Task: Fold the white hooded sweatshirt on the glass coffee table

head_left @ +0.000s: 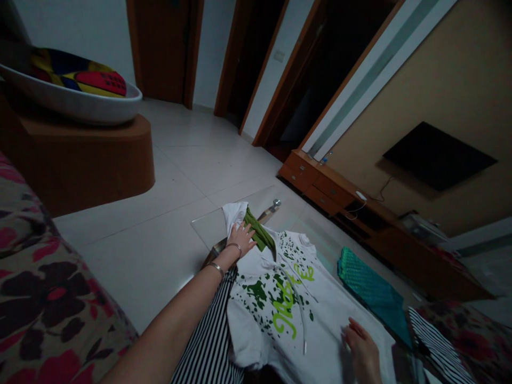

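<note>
Floral upholstery (44, 288) sits closest, at lower left. Lime-green lettering (277, 322), crossed by a drawstring (301, 314) and not surely readable, marks the white hoodie (326, 325) spread over the glass table (205, 223). Left hand (241, 239) lies on its green-lined hood, fingers spread; right hand (363, 349), half-curled at its lower part, may or may not grip. Teal cloth (372, 296) lies alongside.

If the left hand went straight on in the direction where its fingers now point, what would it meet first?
Most likely the green hood lining of the white printed hoodie: the left hand points across it, though whether its fingertips touch the lining is unclear.
</note>
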`<state>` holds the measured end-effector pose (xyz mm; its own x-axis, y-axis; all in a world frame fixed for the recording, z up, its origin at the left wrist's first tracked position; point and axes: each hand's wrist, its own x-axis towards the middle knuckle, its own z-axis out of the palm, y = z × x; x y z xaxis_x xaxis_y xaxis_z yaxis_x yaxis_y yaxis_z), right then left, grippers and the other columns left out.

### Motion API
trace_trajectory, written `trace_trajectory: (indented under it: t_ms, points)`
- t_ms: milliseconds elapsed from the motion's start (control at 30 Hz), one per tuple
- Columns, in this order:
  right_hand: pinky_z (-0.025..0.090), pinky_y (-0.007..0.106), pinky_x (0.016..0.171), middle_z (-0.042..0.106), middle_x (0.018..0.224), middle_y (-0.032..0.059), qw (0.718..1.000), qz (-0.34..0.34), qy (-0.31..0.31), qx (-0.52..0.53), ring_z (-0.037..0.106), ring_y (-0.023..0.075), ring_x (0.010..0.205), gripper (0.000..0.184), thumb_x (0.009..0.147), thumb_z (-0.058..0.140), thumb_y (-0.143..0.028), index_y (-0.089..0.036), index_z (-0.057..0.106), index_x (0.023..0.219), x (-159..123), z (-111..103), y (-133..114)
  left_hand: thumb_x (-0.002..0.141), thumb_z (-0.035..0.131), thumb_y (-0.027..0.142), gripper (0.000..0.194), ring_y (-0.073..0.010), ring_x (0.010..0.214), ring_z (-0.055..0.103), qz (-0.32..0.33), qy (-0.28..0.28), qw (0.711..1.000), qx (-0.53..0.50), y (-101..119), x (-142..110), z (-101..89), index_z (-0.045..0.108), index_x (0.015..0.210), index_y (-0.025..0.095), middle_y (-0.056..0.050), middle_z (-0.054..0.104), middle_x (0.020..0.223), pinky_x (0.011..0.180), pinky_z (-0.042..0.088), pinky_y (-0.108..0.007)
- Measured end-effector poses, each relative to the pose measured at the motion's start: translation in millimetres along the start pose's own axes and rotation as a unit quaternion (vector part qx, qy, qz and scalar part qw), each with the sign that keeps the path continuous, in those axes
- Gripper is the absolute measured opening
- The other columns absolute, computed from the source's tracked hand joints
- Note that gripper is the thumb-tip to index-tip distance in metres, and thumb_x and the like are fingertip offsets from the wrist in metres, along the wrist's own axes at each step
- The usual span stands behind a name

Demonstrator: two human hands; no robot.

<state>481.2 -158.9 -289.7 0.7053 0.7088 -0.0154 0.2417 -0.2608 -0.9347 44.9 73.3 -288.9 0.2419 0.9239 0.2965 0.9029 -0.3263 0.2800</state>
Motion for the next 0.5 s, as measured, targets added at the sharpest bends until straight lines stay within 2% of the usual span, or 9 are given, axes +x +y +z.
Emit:
trace_trajectory:
  t_ms: [67, 133, 233, 333, 367, 433, 500]
  points:
    - [0.052, 0.034, 0.063, 0.066, 0.088, 0.0076, 0.999, -0.012, 0.023, -0.048, 0.062, 0.0232, 0.078, 0.052, 0.051, 0.070, -0.043, -0.014, 0.066, 0.093, 2, 12, -18, 0.088, 0.045, 0.049, 0.044, -0.0278, 0.139, 0.023, -0.001, 0.016, 1.000, -0.013, 0, -1, -1.0, 0.056, 0.125, 0.026, -0.007, 0.043, 0.144, 0.113, 0.009, -0.055]
    - [0.052, 0.036, 0.070, 0.067, 0.092, 0.0091, 0.995, -0.053, -0.024, -0.080, 0.062, 0.0253, 0.085, 0.049, 0.054, 0.066, -0.044, -0.013, 0.067, 0.093, 2, 47, -47, 0.086, 0.051, 0.044, 0.037, -0.0264, 0.138, 0.026, -0.006, 0.050, 0.997, -0.062, -1, -2, -2.5, 0.062, 0.114, 0.023, -0.008, 0.047, 0.140, 0.114, 0.010, -0.051]
    - [0.052, 0.036, 0.077, 0.069, 0.094, 0.0095, 0.973, -0.135, -0.164, -0.086, 0.063, 0.0247, 0.088, 0.040, 0.064, 0.061, -0.044, -0.014, 0.069, 0.090, -6, 127, -99, 0.083, 0.057, 0.034, 0.021, -0.0233, 0.130, 0.035, -0.030, 0.104, 0.984, -0.139, -4, -1, -5.9, 0.065, 0.096, 0.021, -0.007, 0.053, 0.129, 0.113, 0.019, -0.044]
    - [0.050, 0.036, 0.084, 0.069, 0.095, 0.0092, 0.930, -0.217, -0.278, -0.100, 0.063, 0.0227, 0.091, 0.032, 0.070, 0.055, -0.038, -0.016, 0.070, 0.087, -19, 218, -142, 0.084, 0.053, 0.025, 0.014, -0.0238, 0.118, 0.042, -0.096, 0.148, 0.972, -0.157, -10, 3, -9.3, 0.062, 0.092, 0.018, -0.009, 0.053, 0.120, 0.105, 0.032, -0.043]
    - [0.049, 0.037, 0.087, 0.069, 0.095, 0.0083, 0.919, -0.219, -0.312, -0.100, 0.062, 0.0218, 0.091, 0.029, 0.070, 0.054, -0.035, -0.017, 0.071, 0.086, -22, 247, -153, 0.084, 0.051, 0.022, 0.015, -0.0248, 0.115, 0.044, -0.123, 0.166, 0.965, -0.162, -12, 4, -10.2, 0.061, 0.093, 0.017, -0.010, 0.052, 0.117, 0.101, 0.035, -0.044]
    - [0.048, 0.036, 0.089, 0.069, 0.094, 0.0065, 0.912, -0.179, -0.360, -0.083, 0.062, 0.0203, 0.093, 0.026, 0.068, 0.051, -0.026, -0.018, 0.071, 0.084, -26, 300, -171, 0.084, 0.047, 0.018, 0.017, -0.0253, 0.110, 0.046, -0.167, 0.203, 0.949, -0.175, -17, 5, -11.7, 0.058, 0.097, 0.015, -0.012, 0.051, 0.110, 0.097, 0.038, -0.045]
    - [0.049, 0.035, 0.085, 0.069, 0.093, 0.0058, 0.910, -0.137, -0.387, -0.055, 0.062, 0.0188, 0.090, 0.031, 0.067, 0.047, -0.020, -0.017, 0.070, 0.088, -28, 346, -185, 0.084, 0.045, 0.015, 0.018, -0.0225, 0.104, 0.050, -0.182, 0.230, 0.936, -0.195, -21, 6, -12.7, 0.056, 0.098, 0.015, -0.010, 0.051, 0.104, 0.095, 0.042, -0.041]
